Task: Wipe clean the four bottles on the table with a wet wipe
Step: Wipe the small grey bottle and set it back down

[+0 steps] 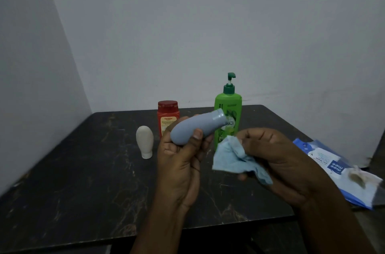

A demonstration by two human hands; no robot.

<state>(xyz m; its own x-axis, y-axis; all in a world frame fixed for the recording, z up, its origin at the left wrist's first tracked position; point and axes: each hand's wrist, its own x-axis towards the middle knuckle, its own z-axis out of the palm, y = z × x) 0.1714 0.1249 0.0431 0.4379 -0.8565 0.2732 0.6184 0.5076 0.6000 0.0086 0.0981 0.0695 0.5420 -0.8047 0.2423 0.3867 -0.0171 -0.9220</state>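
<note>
My left hand (179, 162) grips a grey-blue bottle (198, 127) above the table, tilted with its neck up to the right. My right hand (268, 149) holds a crumpled light blue wipe (233, 158) just right of that bottle, apart from it. Behind the hands a green pump bottle (228, 106) stands upright. A red bottle (167, 116) with a red cap stands to its left. A small white bottle (144, 141) stands on its cap further left.
The dark marbled table (83, 170) sits in a corner of pale walls. A blue and white wet wipe pack (333, 167) lies at the table's right edge, with a soiled used wipe (358, 176) on it.
</note>
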